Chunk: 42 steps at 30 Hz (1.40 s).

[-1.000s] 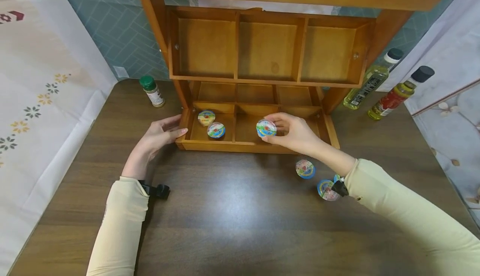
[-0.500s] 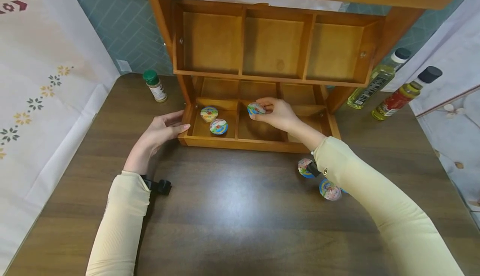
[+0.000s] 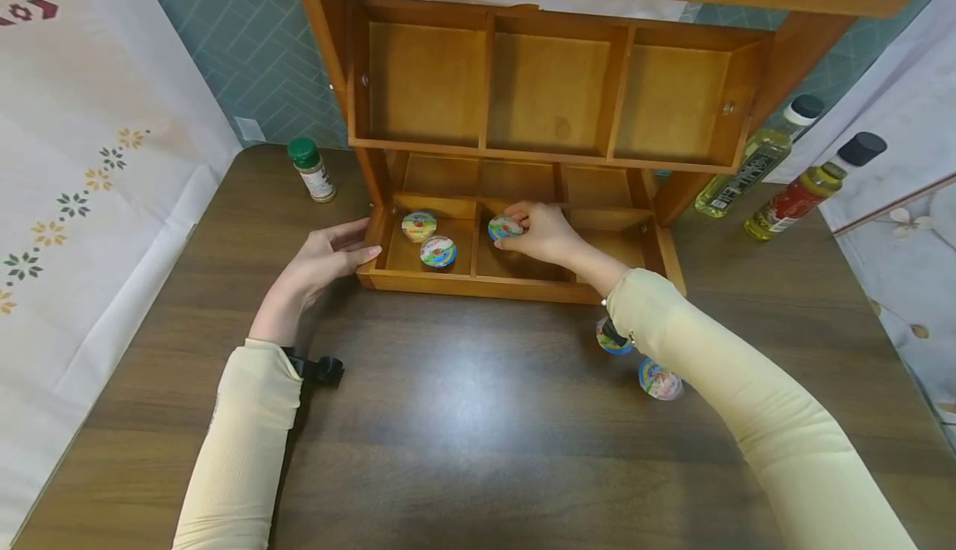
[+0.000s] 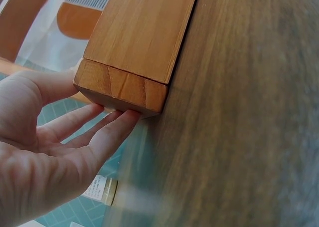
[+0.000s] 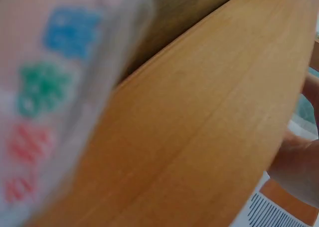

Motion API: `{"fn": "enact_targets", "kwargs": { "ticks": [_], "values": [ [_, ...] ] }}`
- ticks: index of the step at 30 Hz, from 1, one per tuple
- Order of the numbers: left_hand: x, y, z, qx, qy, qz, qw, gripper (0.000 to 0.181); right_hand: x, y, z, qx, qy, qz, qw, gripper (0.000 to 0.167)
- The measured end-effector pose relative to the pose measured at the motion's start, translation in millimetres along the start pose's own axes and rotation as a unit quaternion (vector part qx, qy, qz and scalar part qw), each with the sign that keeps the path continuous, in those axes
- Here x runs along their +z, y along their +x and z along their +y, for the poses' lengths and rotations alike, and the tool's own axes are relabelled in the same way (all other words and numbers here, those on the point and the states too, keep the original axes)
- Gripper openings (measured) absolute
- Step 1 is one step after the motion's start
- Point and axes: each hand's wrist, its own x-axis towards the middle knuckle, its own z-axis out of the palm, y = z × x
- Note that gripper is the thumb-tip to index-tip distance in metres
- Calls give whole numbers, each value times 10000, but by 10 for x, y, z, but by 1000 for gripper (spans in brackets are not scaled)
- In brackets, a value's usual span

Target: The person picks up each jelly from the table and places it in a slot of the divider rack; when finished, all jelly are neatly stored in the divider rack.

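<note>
- The held cup (image 3: pixel 504 227) is pinched by the right hand (image 3: pixel 548 235) just right of the frame's centre, inside the middle lower compartment of the wooden rack (image 3: pixel 463 287). Thumb and fingers are parted only by the cup's width.
- The rack's lower left corner, left of centre, is held by the left hand (image 3: pixel 329 258); thumb and nearly straight fingers are spread wide around its end, fingertips touching the wood.
- The held cup's base is hidden; whether the compartment floor is touched cannot be told.
- At lower right, the near cup (image 3: pixel 616 339) is partly covered by the right wrist's strap; the far cup (image 3: pixel 660 380) is overlapped slightly by the sleeve (image 3: pixel 717 367).
- In the right wrist view, a blurred, brightly lettered object (image 5: pixel 55 87) is cut off at the left; the right hand is mostly cut off at the right edge.
- The held cup is seen with its round, shiny lid tilted, printed in blue, green and red.
- In the left compartment, the yellow cup (image 3: pixel 419 226) and the blue-rimmed cup (image 3: pixel 438 251) are set close together.
</note>
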Motion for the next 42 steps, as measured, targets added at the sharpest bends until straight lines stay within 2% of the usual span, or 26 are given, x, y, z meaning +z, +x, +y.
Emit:
{"fn": "enact_targets", "kwargs": {
  "ticks": [7, 12, 19, 25, 29, 34, 42],
  "values": [
    [17, 2, 6, 12, -6, 13, 10000, 71, 6, -4, 40, -62, -246, -144, 9996, 64],
    [5, -11, 0, 28, -54, 12, 10000, 70, 14, -18, 38, -264, -496, -234, 9981, 66],
    [8, -19, -1, 26, -52, -7, 10000, 71, -34, -60, 17, -354, -295, -220, 9987, 64],
    [0, -13, -6, 22, -77, -12, 10000, 71, -106, -149, -49, -570, -438, -51, 9974, 62],
    [-6, -6, -11, 21, -37, -13, 10000, 71, -156, -236, -59, -779, -644, -44, 9949, 62],
    [-7, -2, -13, -27, -7, -6, 10000, 71, -221, -411, -27, -740, -722, -66, 9946, 65],
    [-8, -16, 4, 13, 0, -6, 10000, 71, -332, -784, 61, -1058, -808, 71, 9911, 63]
  ]
}}
